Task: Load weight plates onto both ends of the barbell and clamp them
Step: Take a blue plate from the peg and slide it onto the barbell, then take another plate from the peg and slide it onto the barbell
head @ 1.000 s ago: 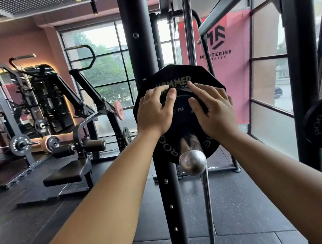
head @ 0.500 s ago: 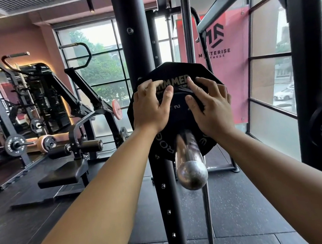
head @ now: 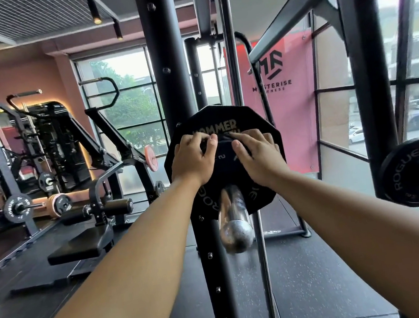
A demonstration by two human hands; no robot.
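The barbell's chrome sleeve [head: 236,233] points straight at me from the rack. A small black Rogue plate [head: 224,163] sits on it, pressed up to a larger black Hammer plate [head: 213,116] behind it. My left hand [head: 194,161] grips the small plate's upper left rim with curled fingers. My right hand [head: 260,155] lies on its upper right, fingers hooked over the top edge. No clamp shows on the sleeve.
A black rack upright [head: 168,83] stands just left of the plates, and a thin steel rod [head: 263,272] to their right. Another Rogue plate [head: 409,173] hangs on a peg at the right. A padded bench machine [head: 80,247] stands on the left.
Both hands have slid the small plate further in along the sleeve, so more bare chrome shows. The fingers have bunched closer together at the plate's top.
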